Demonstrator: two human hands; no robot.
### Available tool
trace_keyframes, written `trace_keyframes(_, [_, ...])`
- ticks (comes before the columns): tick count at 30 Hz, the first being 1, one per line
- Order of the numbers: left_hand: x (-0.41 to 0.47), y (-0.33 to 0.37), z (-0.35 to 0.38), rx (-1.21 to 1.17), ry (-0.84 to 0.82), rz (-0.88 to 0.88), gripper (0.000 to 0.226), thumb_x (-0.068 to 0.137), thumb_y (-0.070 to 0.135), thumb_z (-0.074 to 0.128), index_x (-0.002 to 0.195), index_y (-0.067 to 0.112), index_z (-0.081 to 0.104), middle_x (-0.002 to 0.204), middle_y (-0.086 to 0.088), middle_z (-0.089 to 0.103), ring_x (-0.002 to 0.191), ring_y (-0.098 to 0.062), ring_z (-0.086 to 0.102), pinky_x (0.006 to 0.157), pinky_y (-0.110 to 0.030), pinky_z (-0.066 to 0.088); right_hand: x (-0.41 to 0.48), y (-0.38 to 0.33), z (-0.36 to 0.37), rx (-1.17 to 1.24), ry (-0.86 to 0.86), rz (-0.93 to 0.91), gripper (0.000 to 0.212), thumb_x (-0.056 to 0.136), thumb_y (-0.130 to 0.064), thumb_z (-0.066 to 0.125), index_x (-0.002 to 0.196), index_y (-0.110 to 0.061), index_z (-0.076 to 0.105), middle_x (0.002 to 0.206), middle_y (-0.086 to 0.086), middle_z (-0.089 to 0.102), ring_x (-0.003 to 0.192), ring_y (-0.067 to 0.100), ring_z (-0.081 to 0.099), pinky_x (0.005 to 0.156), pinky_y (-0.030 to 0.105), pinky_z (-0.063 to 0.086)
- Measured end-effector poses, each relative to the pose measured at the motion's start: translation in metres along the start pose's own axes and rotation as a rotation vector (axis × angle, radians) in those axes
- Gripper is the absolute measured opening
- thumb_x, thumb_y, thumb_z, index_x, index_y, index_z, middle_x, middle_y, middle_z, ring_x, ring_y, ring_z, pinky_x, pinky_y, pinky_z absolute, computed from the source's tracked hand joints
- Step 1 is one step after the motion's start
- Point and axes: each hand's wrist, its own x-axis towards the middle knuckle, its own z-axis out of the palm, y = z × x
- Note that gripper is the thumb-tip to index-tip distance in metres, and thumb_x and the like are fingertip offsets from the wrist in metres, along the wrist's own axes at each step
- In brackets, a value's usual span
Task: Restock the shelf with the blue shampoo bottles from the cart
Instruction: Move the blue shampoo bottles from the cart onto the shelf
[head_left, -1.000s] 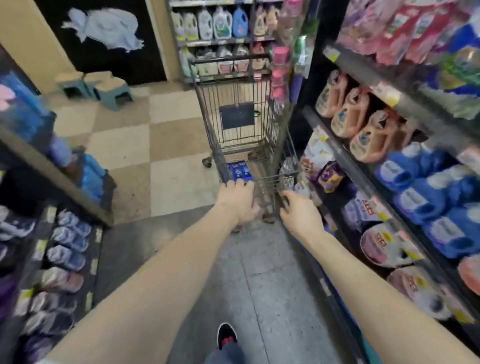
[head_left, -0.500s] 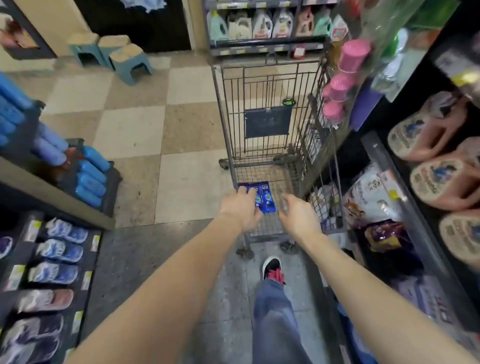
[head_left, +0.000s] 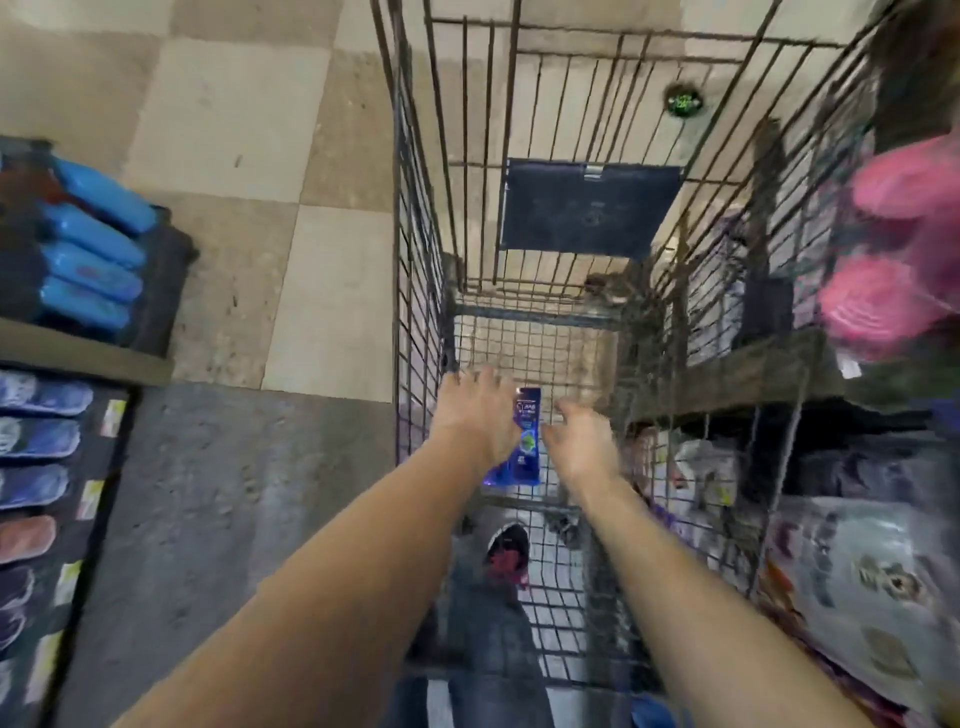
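Cart: the wire cart now fills the view from above; half a second ago it stood further ahead.
Shelf: the left shelf carries a row of blue packs, well apart from the cart.
Hands: both have dropped from the near rim into the basket. The left hand is spread over the bottle's left edge; the right hand is loosely curled just beside it, holding nothing.
Bottle: the blue shampoo bottle lies flat on the cart floor between them.
Meaning: the pickup is probably starting; nothing is lifted yet.
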Motion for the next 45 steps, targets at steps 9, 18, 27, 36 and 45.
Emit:
trace_keyframes(9, [0.085, -0.004, 0.069, -0.012, -0.108, -0.02, 0.069, 0.102, 0.046, 0.041, 0.158, 0.011, 0.02, 0.156, -0.019, 0.035, 0.143, -0.039, 0.036, 0.117, -0.052, 0.03, 0.117, 0.019, 0.085, 0.072, -0.108, 0.194, 0.04, 0.088, -0.037, 0.072, 0.103, -0.004, 0.054, 0.091, 0.01, 0.061, 0.082, 0.027, 0.061, 0.064, 0.032, 0.045])
trace_keyframes(18, [0.092, -0.015, 0.083, -0.112, -0.127, -0.058, 0.052, 0.101, 0.042, 0.041, 0.143, 0.013, 0.038, 0.138, -0.014, 0.05, 0.127, -0.034, 0.048, 0.106, -0.048, 0.038, 0.134, 0.027, 0.113, 0.253, -0.135, 0.367, 0.047, 0.083, -0.037, 0.077, 0.105, 0.0, 0.059, 0.1, 0.013, 0.067, 0.084, 0.027, 0.067, 0.071, 0.038, 0.058])
trace_keyframes(27, [0.035, -0.011, 0.022, -0.065, -0.035, 0.002, 0.052, 0.1, 0.045, 0.041, 0.141, 0.013, 0.04, 0.137, -0.016, 0.051, 0.127, -0.035, 0.05, 0.108, -0.05, 0.04, 0.05, 0.018, 0.033, 0.443, 0.144, 0.138, 0.026, 0.083, -0.021, 0.078, 0.104, -0.01, 0.068, 0.088, 0.003, 0.07, 0.076, 0.018, 0.065, 0.066, 0.028, 0.05])
trace_keyframes(36, [-0.08, 0.003, -0.084, 0.072, 0.209, 0.275, 0.058, 0.097, 0.052, 0.043, 0.142, 0.015, 0.039, 0.136, -0.015, 0.053, 0.124, -0.035, 0.051, 0.102, -0.049, 0.043, -0.126, -0.013, -0.09, 0.523, 0.633, 0.015, 0.033, 0.08, -0.025, 0.077, 0.112, -0.017, 0.072, 0.095, 0.004, 0.073, 0.086, 0.017, 0.065, 0.07, 0.021, 0.04])
trace_keyframes(45, [-0.264, 0.061, -0.142, 0.221, 0.446, 0.735, 0.054, 0.095, 0.05, 0.047, 0.137, 0.016, 0.044, 0.13, -0.014, 0.055, 0.119, -0.038, 0.055, 0.093, -0.047, 0.045, -0.399, 0.01, -0.145, 0.641, 0.941, 0.117, 0.031, 0.083, -0.022, 0.078, 0.113, -0.019, 0.072, 0.094, -0.01, 0.07, 0.074, -0.006, 0.059, 0.062, 0.009, 0.039])
